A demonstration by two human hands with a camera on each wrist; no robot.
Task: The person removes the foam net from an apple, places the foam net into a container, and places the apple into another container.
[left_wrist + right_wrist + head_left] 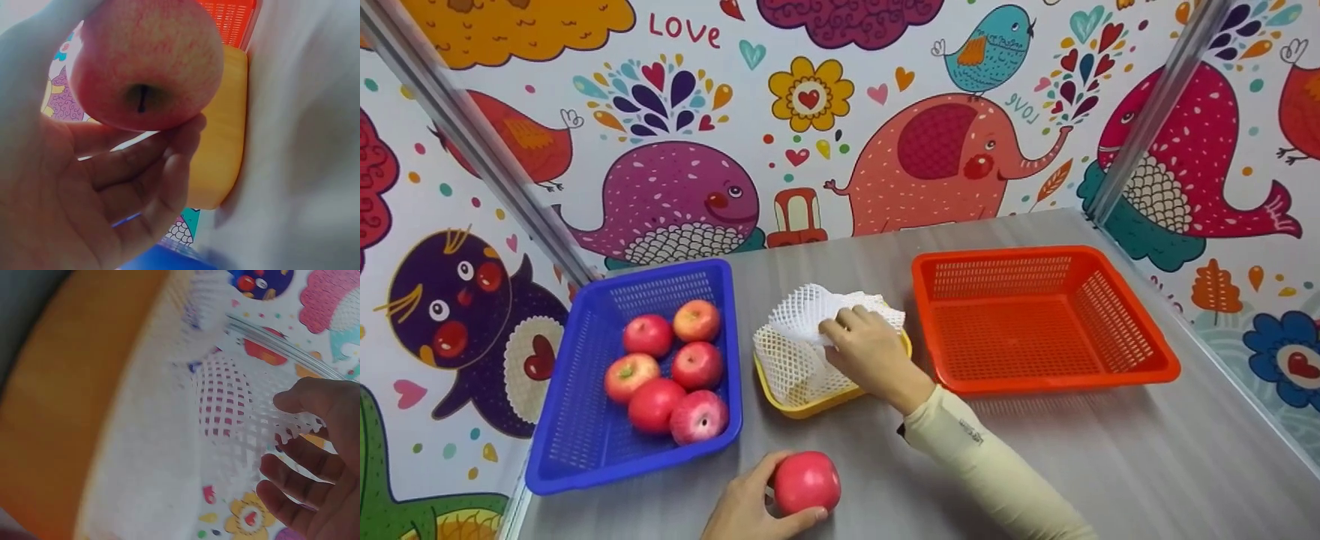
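Observation:
My left hand (750,501) holds a red apple (808,482) between thumb and fingers, in front of the yellow basket (802,410). The left wrist view shows that apple's stem hollow turned to the camera. Over the yellow basket, my right hand (864,352) pinches a white foam net sleeve (802,315). In the right wrist view, thumb and fingertips grip the edge of the netting (230,410). More white foam nets (784,360) lie in the basket, partly hidden by the hand.
A blue basket (540,442) on the left contains several red apples (656,405). On the right stands an orange-red basket (1005,330) with a bare mesh bottom. All rest on a grey table (1035,450), walled by cartoon-printed panels (810,150) with metal posts.

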